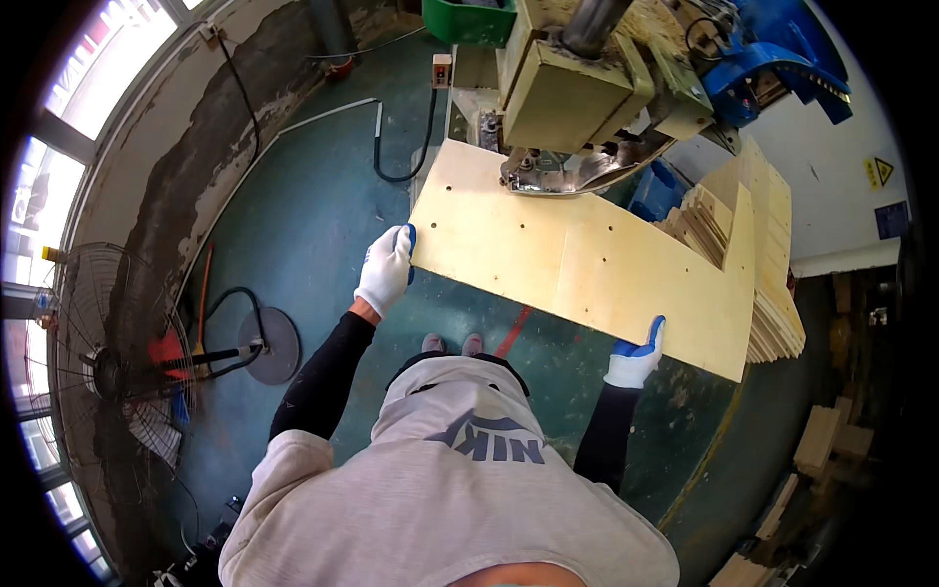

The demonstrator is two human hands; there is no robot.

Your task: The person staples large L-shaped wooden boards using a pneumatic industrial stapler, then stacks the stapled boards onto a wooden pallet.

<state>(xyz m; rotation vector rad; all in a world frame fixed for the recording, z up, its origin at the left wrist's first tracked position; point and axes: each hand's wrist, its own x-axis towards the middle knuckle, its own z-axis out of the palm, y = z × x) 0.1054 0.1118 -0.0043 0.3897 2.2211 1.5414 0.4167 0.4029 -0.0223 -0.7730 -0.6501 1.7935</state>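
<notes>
A large flat plywood panel (548, 249) with several small dark holes lies across in front of me, its far edge beneath the metal head (548, 176) of a yellowish machine (572, 93). An upright arm of the panel rises at its right end. My left hand (387, 266), in a white glove with blue palm, grips the left edge. At the near right edge my right hand (638, 358), gloved alike, holds the panel with its thumb on top; the other fingers are hidden underneath. Whether the machine's head touches the wood I cannot tell.
Stacked plywood panels (778, 318) stand at the right, by a blue bin (657, 191). A green bin (469, 22) sits at the machine's upper left. A black cable (380, 161) hangs beside it. At left stands a wire-caged fan (103, 372) with a round base (272, 345).
</notes>
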